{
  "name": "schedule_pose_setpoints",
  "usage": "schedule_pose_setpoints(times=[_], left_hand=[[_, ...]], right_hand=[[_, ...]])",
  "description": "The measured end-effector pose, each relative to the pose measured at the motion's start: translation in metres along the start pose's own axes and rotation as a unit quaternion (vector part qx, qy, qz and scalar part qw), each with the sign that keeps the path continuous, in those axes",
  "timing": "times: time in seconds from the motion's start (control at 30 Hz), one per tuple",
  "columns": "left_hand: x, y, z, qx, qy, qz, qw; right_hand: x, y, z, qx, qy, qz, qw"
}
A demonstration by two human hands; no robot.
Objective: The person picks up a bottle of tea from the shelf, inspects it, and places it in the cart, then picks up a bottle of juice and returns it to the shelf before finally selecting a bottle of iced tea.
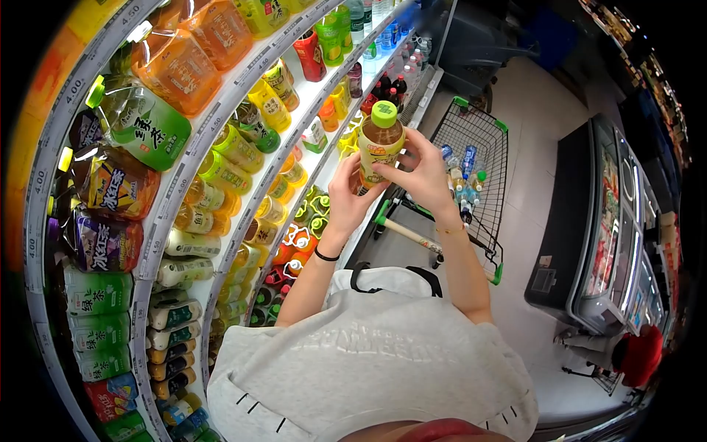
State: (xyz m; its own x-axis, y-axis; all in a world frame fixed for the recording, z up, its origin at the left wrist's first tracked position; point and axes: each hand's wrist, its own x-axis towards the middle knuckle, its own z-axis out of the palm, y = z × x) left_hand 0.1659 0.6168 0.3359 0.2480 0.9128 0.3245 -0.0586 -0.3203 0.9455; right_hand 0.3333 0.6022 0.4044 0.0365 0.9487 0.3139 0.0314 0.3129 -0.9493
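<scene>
Both my hands are round a drink bottle with a green cap, brown liquid and a pale yellow label, held upright before the shelves. My left hand grips its lower left side. On the right, my right hand has its thumb across the label and its fingers curled behind. The bottle's base is partly hidden by the hands. Just left of my hands are shelf rows of yellow-labelled drinks, with a green-capped bottle pack below.
A wire shopping cart with a pale handle stands right of my hands, holding several bottles. Stocked drink shelves with a price rail curve along the left. Further right are a freezer cabinet and a person in red.
</scene>
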Motion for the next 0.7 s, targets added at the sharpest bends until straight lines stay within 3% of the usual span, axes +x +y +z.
schedule_pose_setpoints(times=[0.1,0.23,0.37,0.53,0.7], left_hand=[[0.009,-0.014,0.007,-0.032,-0.032,-0.006,0.999],[0.022,-0.044,0.039,0.045,-0.103,0.002,0.994],[0.032,-0.076,0.093,0.041,-0.154,0.023,0.987],[0.049,-0.132,0.174,0.093,-0.254,0.004,0.963],[0.078,-0.221,0.267,0.152,-0.249,0.022,0.956]], right_hand=[[-0.008,-0.004,-0.007,-0.086,0.025,-0.013,0.996],[-0.033,0.002,-0.029,-0.204,0.103,-0.033,0.973],[-0.058,0.031,-0.074,-0.279,0.135,0.019,0.95],[-0.075,0.102,-0.15,-0.253,0.215,0.062,0.941],[-0.067,0.181,-0.238,-0.255,0.229,0.116,0.932]])
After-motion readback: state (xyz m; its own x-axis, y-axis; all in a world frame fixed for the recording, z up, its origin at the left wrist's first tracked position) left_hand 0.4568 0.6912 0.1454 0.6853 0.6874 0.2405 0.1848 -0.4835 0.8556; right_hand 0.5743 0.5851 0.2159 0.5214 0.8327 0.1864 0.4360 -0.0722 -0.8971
